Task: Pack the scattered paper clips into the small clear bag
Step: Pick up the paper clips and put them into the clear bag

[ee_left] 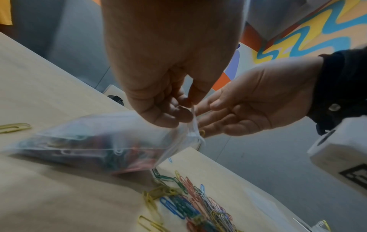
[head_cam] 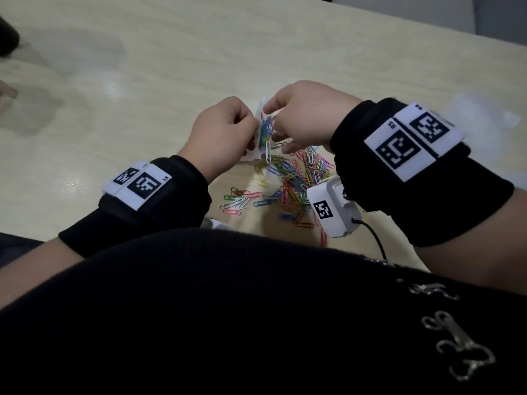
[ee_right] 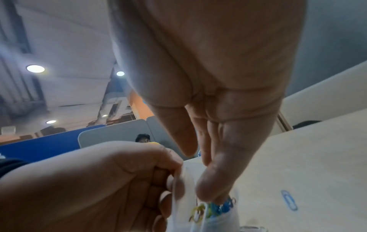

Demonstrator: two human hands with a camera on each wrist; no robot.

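Observation:
The small clear bag point(head_cam: 265, 129) hangs between my two hands above the wooden table, partly filled with coloured paper clips. My left hand point(head_cam: 252, 132) pinches its rim point(ee_left: 193, 119) between curled fingers and thumb. My right hand point(head_cam: 271, 121) reaches in from the right with straight fingers, and its fingertips point(ee_right: 208, 191) press on clips at the bag's mouth point(ee_right: 216, 208). A white clip point(head_cam: 268, 152) dangles below the bag. A loose pile of coloured paper clips point(head_cam: 296, 181) lies on the table under and in front of my hands, also seen in the left wrist view point(ee_left: 194, 204).
The light wooden table point(head_cam: 171, 67) stretches away behind the bag. A crumpled clear plastic piece point(head_cam: 479, 115) lies at the far right. Single clips lie apart: a yellow one point(ee_left: 14, 127) and a blue one point(ee_right: 289, 200). The table's near edge point(ee_left: 228, 166) runs close to the pile.

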